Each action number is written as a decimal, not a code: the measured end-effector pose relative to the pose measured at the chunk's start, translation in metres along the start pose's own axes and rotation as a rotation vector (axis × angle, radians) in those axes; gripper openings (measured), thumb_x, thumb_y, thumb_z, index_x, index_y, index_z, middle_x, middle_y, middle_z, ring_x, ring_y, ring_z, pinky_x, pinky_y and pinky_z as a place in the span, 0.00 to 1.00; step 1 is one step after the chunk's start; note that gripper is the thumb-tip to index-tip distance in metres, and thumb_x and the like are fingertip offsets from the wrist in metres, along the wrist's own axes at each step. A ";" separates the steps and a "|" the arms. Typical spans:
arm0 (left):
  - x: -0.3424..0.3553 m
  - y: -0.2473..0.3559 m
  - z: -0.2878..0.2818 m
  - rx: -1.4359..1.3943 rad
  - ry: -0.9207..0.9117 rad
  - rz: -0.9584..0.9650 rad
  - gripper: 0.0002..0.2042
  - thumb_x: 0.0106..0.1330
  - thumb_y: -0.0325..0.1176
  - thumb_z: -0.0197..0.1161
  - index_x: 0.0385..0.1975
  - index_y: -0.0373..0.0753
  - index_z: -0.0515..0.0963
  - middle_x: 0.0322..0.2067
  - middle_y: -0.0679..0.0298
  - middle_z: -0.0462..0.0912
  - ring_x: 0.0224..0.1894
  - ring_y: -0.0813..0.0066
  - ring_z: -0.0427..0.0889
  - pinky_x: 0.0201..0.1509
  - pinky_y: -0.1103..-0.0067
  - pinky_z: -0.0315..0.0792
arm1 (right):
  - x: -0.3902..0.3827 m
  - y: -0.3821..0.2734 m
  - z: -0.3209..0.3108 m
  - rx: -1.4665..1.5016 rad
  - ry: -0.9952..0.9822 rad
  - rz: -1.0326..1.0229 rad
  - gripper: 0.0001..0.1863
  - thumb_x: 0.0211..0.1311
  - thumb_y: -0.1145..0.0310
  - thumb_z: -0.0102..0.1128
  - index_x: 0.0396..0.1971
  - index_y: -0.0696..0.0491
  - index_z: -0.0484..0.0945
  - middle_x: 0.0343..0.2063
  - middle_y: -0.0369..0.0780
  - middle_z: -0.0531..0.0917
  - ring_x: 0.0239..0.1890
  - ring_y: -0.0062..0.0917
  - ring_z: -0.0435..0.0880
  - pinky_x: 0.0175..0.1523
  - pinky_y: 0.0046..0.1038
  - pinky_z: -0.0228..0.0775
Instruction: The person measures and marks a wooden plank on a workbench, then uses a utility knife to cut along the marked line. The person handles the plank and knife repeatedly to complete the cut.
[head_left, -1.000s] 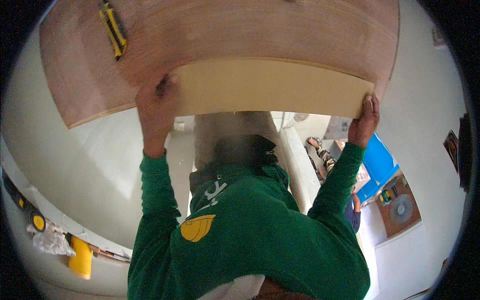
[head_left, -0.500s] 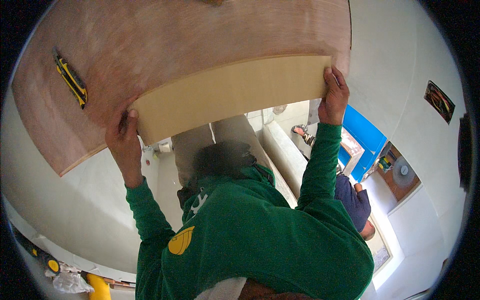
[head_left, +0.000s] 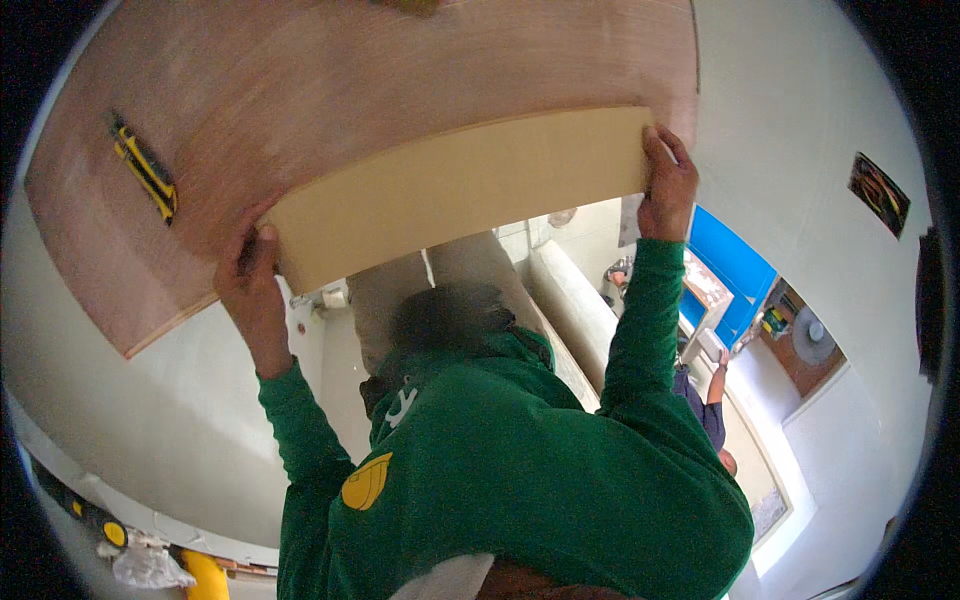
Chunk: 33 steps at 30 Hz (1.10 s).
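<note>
A long tan board (head_left: pixel 455 190) lies along the near edge of a large reddish plywood panel (head_left: pixel 420 55), its right end higher in the picture. My left hand (head_left: pixel 250 285) is closed on the board's left end, thumb on the face. My right hand (head_left: pixel 668 185) grips the right end, thumb and fingers at its edge. A yellow and black utility knife (head_left: pixel 147 172) rests on the plywood, up and left of my left hand.
Below right, a co-worker in dark clothes (head_left: pixel 700 405) is beside a blue panel (head_left: pixel 725 260) and a fan (head_left: pixel 812 335). A pale ledge (head_left: pixel 570 310) runs below the board. A yellow cylinder (head_left: pixel 205 575) and plastic bag (head_left: pixel 150 567) sit at lower left.
Compared with a second ago, the board and both hands appear farther left, its right end raised and left end lowered; the whole view has shifted too. The co-worker has changed posture.
</note>
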<state>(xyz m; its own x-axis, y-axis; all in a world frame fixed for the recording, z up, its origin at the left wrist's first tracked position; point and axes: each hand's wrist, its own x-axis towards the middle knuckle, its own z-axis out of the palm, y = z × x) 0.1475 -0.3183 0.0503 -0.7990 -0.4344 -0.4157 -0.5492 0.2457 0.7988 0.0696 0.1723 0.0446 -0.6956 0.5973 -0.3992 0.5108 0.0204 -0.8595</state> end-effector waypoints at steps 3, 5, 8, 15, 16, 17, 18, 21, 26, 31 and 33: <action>0.002 0.001 0.002 0.032 -0.019 -0.018 0.13 0.77 0.29 0.67 0.57 0.39 0.88 0.39 0.72 0.85 0.36 0.85 0.75 0.35 0.84 0.69 | 0.001 0.000 0.001 0.008 -0.004 0.000 0.16 0.67 0.70 0.75 0.51 0.61 0.86 0.41 0.41 0.90 0.40 0.22 0.87 0.47 0.24 0.80; 0.004 0.001 0.002 0.043 -0.024 -0.012 0.13 0.77 0.28 0.66 0.57 0.39 0.88 0.39 0.72 0.86 0.36 0.85 0.75 0.34 0.84 0.68 | 0.002 0.000 0.002 0.008 -0.025 -0.011 0.15 0.67 0.70 0.75 0.49 0.60 0.86 0.41 0.41 0.90 0.40 0.22 0.87 0.46 0.24 0.79; 0.006 -0.001 0.001 -0.004 -0.019 0.009 0.13 0.77 0.27 0.65 0.57 0.39 0.88 0.39 0.72 0.86 0.36 0.85 0.76 0.33 0.84 0.68 | 0.005 -0.001 0.003 -0.032 -0.028 -0.004 0.12 0.66 0.71 0.75 0.47 0.58 0.87 0.39 0.41 0.90 0.39 0.21 0.86 0.44 0.24 0.79; 0.005 -0.006 -0.003 -0.006 -0.021 0.069 0.13 0.76 0.25 0.65 0.57 0.38 0.88 0.38 0.70 0.86 0.35 0.82 0.77 0.39 0.82 0.72 | 0.022 -0.020 -0.003 -0.485 -0.191 -0.087 0.11 0.69 0.63 0.73 0.45 0.53 0.87 0.33 0.40 0.90 0.28 0.22 0.86 0.33 0.27 0.80; 0.005 -0.008 -0.003 -0.001 -0.017 0.087 0.13 0.76 0.25 0.65 0.57 0.38 0.88 0.38 0.70 0.87 0.36 0.82 0.78 0.40 0.81 0.73 | 0.024 -0.024 -0.004 -0.554 -0.216 -0.080 0.12 0.69 0.62 0.72 0.45 0.53 0.87 0.30 0.41 0.89 0.25 0.23 0.86 0.29 0.29 0.79; 0.005 -0.010 -0.005 0.053 -0.004 0.092 0.13 0.75 0.25 0.66 0.56 0.39 0.88 0.39 0.69 0.87 0.36 0.81 0.78 0.42 0.81 0.74 | 0.025 -0.026 -0.004 -0.622 -0.236 -0.092 0.13 0.68 0.60 0.72 0.45 0.53 0.86 0.28 0.43 0.89 0.22 0.25 0.85 0.25 0.30 0.79; 0.005 -0.013 -0.006 0.103 0.001 0.094 0.13 0.75 0.25 0.66 0.56 0.39 0.88 0.39 0.69 0.87 0.36 0.80 0.79 0.43 0.80 0.74 | 0.026 -0.029 -0.005 -0.637 -0.251 -0.073 0.14 0.69 0.59 0.72 0.45 0.52 0.86 0.28 0.43 0.89 0.21 0.26 0.85 0.23 0.31 0.79; 0.009 -0.022 -0.011 0.111 0.024 0.091 0.14 0.74 0.26 0.67 0.56 0.39 0.89 0.40 0.67 0.88 0.39 0.78 0.80 0.47 0.79 0.76 | 0.025 -0.032 -0.004 -0.695 -0.261 -0.106 0.16 0.70 0.54 0.70 0.46 0.51 0.86 0.29 0.45 0.90 0.19 0.29 0.87 0.21 0.33 0.80; 0.020 -0.031 -0.017 0.099 -0.047 0.123 0.14 0.73 0.26 0.69 0.56 0.39 0.89 0.41 0.65 0.88 0.43 0.76 0.83 0.52 0.76 0.77 | 0.019 -0.031 -0.001 -0.864 -0.201 -0.191 0.20 0.70 0.50 0.70 0.51 0.49 0.85 0.30 0.45 0.91 0.23 0.38 0.90 0.29 0.37 0.86; 0.015 -0.018 -0.019 0.151 -0.044 0.297 0.16 0.70 0.25 0.68 0.56 0.39 0.88 0.47 0.59 0.88 0.49 0.67 0.84 0.58 0.69 0.77 | 0.013 -0.029 0.003 -1.027 -0.026 -0.926 0.21 0.66 0.54 0.73 0.57 0.43 0.85 0.46 0.44 0.90 0.52 0.42 0.87 0.55 0.46 0.82; 0.013 -0.007 -0.013 0.577 0.162 0.680 0.17 0.68 0.26 0.68 0.57 0.39 0.86 0.51 0.55 0.86 0.55 0.58 0.82 0.64 0.63 0.74 | 0.011 -0.030 0.010 -0.949 -0.095 -1.202 0.22 0.65 0.56 0.73 0.57 0.43 0.85 0.52 0.43 0.88 0.59 0.42 0.84 0.61 0.47 0.78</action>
<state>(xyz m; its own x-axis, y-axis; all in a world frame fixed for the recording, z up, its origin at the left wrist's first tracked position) 0.1442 -0.3371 0.0453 -0.9756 -0.1425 0.1672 -0.0434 0.8710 0.4894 0.0418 0.1702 0.0627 -0.9298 -0.1976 0.3106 -0.2615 0.9483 -0.1796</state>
